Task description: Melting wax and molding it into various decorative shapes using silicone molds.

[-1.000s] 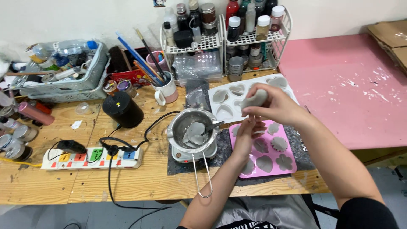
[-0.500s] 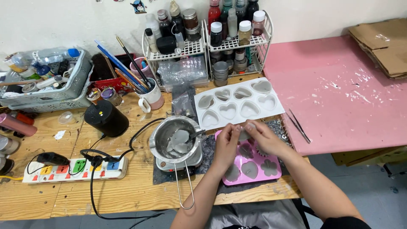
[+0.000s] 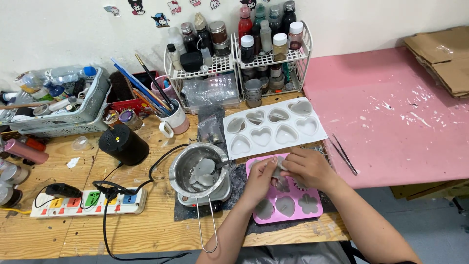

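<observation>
Desk (image 3: 88, 234): wooden, cluttered.
Pink mould (image 3: 308, 205): near the desk's front edge, under both hands.
Right hand (image 3: 307, 168): fingers curled, pinching a grey piece (image 3: 278, 169), seemingly wax.
Left hand (image 3: 261, 178): fingers bent, touching the same piece.

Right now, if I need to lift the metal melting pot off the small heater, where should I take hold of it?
Take the metal pot by its long wire handle, coming from the near table edge. The handle juts straight toward the person, clear of the bowl, which holds pale wax pieces and is probably hot. Both hands are busy over the pink mold, so free one first.
</observation>
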